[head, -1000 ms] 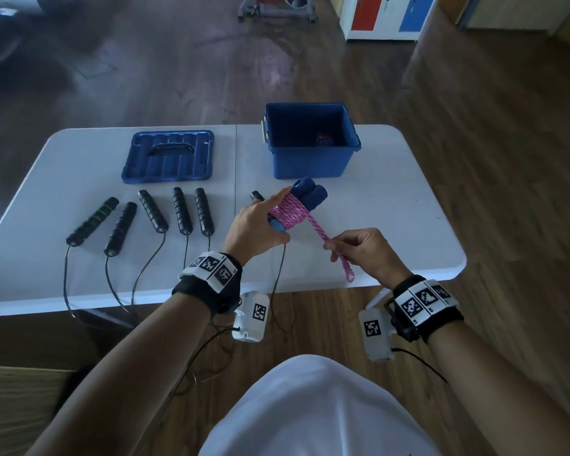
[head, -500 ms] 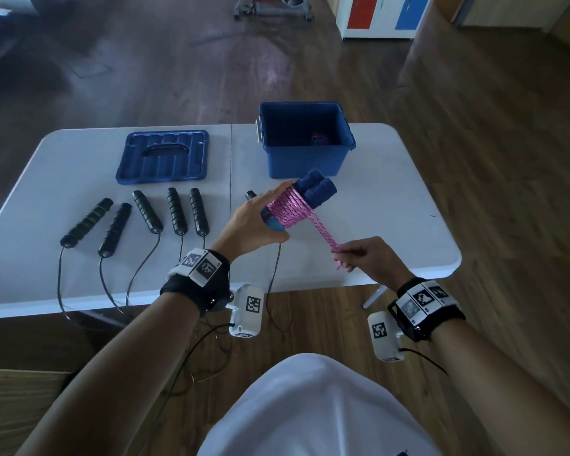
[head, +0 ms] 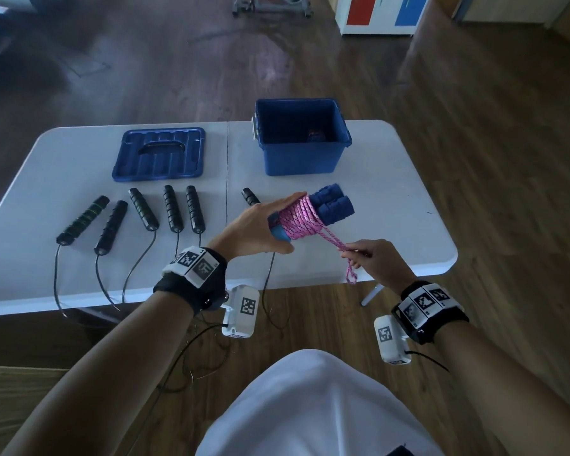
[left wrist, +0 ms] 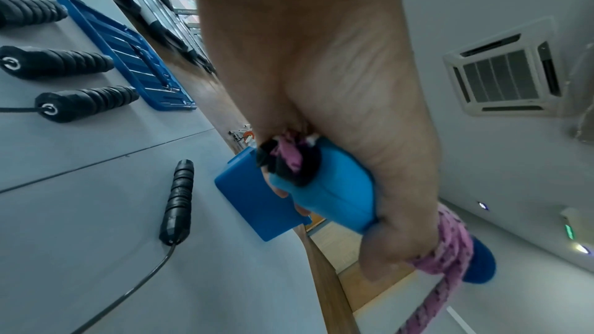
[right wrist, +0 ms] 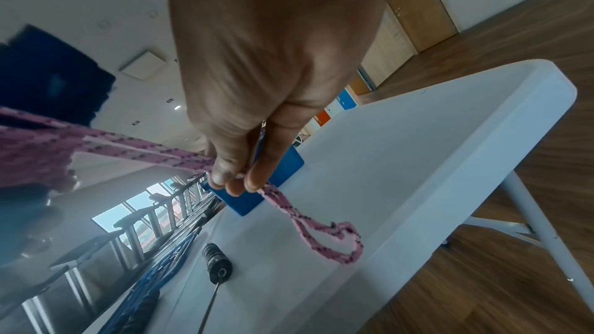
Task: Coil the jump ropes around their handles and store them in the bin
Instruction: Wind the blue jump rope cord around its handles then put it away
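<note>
Bin [head: 305, 159]: it sat open on the counter [head: 392, 199], with something small and dark inside.
Left hand [head: 260, 228]: you gripped the blue handles [head: 331, 205].
Right hand [head: 374, 260]: you pinched the pink rope [head: 301, 218].

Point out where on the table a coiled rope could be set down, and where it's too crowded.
Bare patches: the table right of the blue bin, out to its rounded corner; the front strip between the bin and the near edge, under the hands; and the far-left corner beside the lid. Crowded: the left half, where six black handles fan out with cords over the edge.
</note>
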